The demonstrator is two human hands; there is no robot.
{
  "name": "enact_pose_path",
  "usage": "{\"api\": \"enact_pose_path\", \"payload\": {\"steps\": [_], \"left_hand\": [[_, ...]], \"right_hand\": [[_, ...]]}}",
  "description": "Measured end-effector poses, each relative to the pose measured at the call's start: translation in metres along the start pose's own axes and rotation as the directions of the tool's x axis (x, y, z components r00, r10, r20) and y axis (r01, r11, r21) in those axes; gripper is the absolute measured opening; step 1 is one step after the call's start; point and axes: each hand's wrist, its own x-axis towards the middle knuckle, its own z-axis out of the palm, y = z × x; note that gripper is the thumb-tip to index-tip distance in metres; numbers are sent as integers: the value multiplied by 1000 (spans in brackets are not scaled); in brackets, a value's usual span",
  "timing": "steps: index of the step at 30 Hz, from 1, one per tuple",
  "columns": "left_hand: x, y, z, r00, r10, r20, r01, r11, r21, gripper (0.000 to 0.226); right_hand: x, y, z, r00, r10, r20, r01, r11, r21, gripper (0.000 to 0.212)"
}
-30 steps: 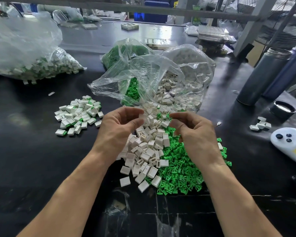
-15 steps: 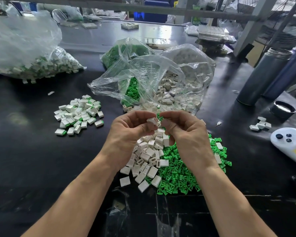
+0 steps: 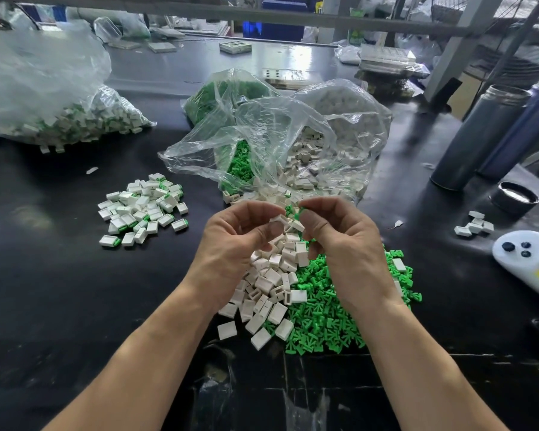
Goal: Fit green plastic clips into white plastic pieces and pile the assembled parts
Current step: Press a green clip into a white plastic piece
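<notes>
At far left a small heap of finished white plastic pieces with green clips fitted (image 3: 142,209) lies on the black tabletop (image 3: 44,290). The left hand (image 3: 234,244) pinches one small hollow white plastic piece (image 3: 279,219) between thumb and fingertips; just beside it the right hand (image 3: 346,241) pinches a small green plastic clip (image 3: 297,213), apparently not yet seated. Below them lie the loose white pieces (image 3: 271,284) and green clips (image 3: 327,315). Risk — a clip entering slightly tilted could jam or spring off into the heaps below, since both parts look tiny and slick.
</notes>
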Motion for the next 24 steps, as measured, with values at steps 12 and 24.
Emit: {"api": "enact_pose_path", "payload": {"steps": [12,24], "left_hand": [[1,-6,0,1000,16,-15,-15,997,79,22],[-1,-4,6,998,16,-53,-14,999,30,17]], "right_hand": [[-1,3,2,999,48,16,-49,998,28,5],[-3,5,13,998,-15,-57,10,996,-94,5]]}}
